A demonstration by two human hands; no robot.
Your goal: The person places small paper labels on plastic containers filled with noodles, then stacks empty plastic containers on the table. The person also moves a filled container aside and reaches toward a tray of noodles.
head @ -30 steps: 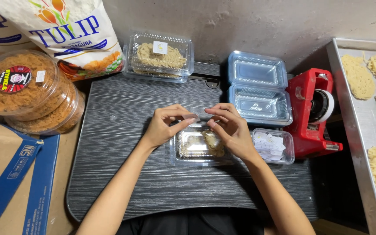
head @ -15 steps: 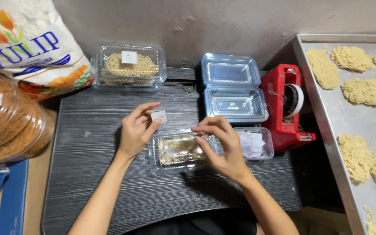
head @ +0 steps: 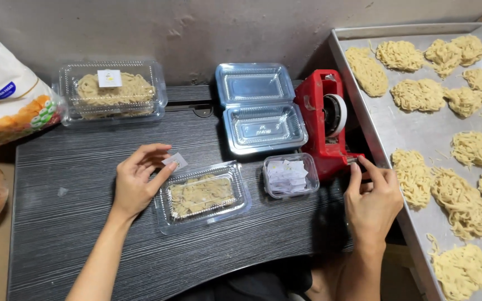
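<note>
Now: right hand (head: 370,196) has left the closed box (head: 203,195) for the tape dispenser (head: 330,125).
Right fingers pinch at its tape end; left hand (head: 138,179) pinches a small label (head: 174,161) just above the box's left corner, ready for taping.

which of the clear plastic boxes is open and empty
The hinged box at the back, beside the red tape dispenser: its lid is flipped up and nothing is inside. The two other noodle boxes are shut and filled.
</note>
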